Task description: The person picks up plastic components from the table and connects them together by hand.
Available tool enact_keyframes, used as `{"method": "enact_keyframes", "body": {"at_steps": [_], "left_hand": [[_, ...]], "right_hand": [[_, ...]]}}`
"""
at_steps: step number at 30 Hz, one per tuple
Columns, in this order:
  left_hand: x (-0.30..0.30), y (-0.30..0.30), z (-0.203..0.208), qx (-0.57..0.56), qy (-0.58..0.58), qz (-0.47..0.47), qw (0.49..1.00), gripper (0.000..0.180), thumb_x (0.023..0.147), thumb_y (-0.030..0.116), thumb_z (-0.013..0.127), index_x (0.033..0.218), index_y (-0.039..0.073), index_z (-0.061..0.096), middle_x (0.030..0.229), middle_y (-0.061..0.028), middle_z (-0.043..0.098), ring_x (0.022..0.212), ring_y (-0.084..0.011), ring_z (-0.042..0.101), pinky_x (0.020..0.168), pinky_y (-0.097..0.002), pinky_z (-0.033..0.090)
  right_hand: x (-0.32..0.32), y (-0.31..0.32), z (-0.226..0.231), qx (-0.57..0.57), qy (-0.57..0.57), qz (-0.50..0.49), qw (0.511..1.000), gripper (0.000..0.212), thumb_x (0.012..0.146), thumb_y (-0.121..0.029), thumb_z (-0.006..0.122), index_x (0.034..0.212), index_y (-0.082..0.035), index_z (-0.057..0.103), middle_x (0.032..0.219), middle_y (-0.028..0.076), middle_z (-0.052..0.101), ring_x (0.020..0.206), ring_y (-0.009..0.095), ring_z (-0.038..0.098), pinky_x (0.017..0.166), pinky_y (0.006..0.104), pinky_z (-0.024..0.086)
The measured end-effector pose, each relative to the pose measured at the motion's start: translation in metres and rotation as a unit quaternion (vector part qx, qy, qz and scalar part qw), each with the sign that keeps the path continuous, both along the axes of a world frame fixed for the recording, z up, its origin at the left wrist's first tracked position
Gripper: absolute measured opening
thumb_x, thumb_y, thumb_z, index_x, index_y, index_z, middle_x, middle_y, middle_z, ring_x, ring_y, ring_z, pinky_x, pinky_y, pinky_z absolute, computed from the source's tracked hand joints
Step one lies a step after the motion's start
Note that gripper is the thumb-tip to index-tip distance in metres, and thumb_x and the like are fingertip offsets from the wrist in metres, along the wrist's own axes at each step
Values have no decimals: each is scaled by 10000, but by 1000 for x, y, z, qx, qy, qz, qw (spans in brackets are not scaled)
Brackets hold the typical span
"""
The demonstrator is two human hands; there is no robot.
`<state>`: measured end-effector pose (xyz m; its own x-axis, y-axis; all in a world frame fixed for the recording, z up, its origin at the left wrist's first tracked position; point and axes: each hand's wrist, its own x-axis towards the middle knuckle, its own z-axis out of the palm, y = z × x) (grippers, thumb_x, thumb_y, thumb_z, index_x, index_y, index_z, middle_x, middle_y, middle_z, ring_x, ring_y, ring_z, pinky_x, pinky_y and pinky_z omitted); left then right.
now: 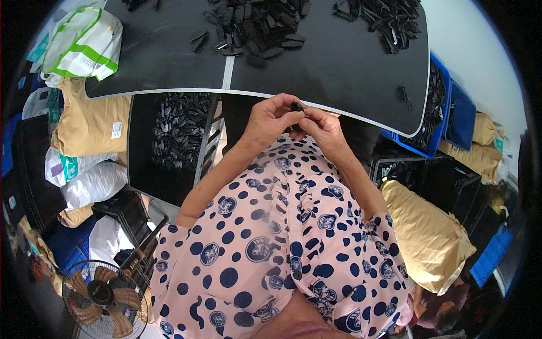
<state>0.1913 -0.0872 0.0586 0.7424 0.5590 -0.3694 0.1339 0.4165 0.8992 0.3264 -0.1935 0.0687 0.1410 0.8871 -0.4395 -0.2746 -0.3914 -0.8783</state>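
Observation:
Just off the near edge of the black table [164,65], my two hands meet in front of my body. My left hand [270,121] pinches a small black piece [296,107] between thumb and fingers. On the other side of that piece, my right hand [323,126] closes its thumb and fingertips on it too. Most of the piece is hidden by the fingers, so its full shape does not show. A heap of slim black plastic pieces [257,25] lies on the table beyond my hands.
A second heap [389,22] lies far right, with a few loose pieces [405,98] nearer. Left of my arms, a black crate [141,164] holds many black pieces. A blue bin [436,107] stands right of the table. Bags [84,42], brown sacks [423,237] and a fan [101,296] surround me.

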Motion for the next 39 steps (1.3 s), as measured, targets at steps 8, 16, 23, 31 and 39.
{"method": "enact_keyframes", "body": {"at_steps": [8, 16, 23, 31, 39], "left_hand": [[5, 13, -13, -89, -68, 87, 990, 151, 937, 164, 488, 1047, 65, 458, 987, -104, 652, 749, -72, 547, 636, -191, 432], [1, 76, -19, 408, 200, 24, 891, 199, 832, 121, 607, 1014, 68, 548, 787, -85, 544, 707, -206, 584, 612, -306, 462], [-1, 102, -29, 664, 231, -85, 706, 272, 788, 98, 645, 1039, 76, 543, 932, -106, 506, 802, -318, 605, 647, -398, 496], [-3, 97, -28, 636, 220, -115, 731, 175, 777, 78, 646, 869, 35, 504, 816, -121, 495, 749, -331, 578, 623, -396, 471], [9, 64, -31, 466, 159, 3, 870, 191, 782, 82, 649, 938, 26, 554, 849, -140, 576, 741, -297, 595, 650, -361, 472]], "right_hand": [[46, 13, -1, 18, -143, 85, 986, 292, 882, -177, 597, 1113, 2, 601, 988, 92, 615, 831, 144, 624, 683, 264, 518], [218, 35, -53, 0, -528, -236, 816, 226, 829, -190, 632, 960, -6, 633, 851, 125, 654, 793, 223, 642, 722, 342, 493], [265, 60, -55, -81, -740, -121, 657, 243, 796, -220, 659, 963, -55, 596, 1023, 155, 591, 919, 349, 601, 769, 439, 493], [264, 56, -61, -46, -705, -89, 702, 293, 814, -252, 644, 1013, -50, 570, 1026, 160, 604, 917, 347, 608, 771, 437, 486], [261, 58, -66, -67, -683, -66, 724, 277, 806, -250, 653, 987, -47, 598, 958, 163, 617, 903, 332, 605, 774, 418, 474]]}}
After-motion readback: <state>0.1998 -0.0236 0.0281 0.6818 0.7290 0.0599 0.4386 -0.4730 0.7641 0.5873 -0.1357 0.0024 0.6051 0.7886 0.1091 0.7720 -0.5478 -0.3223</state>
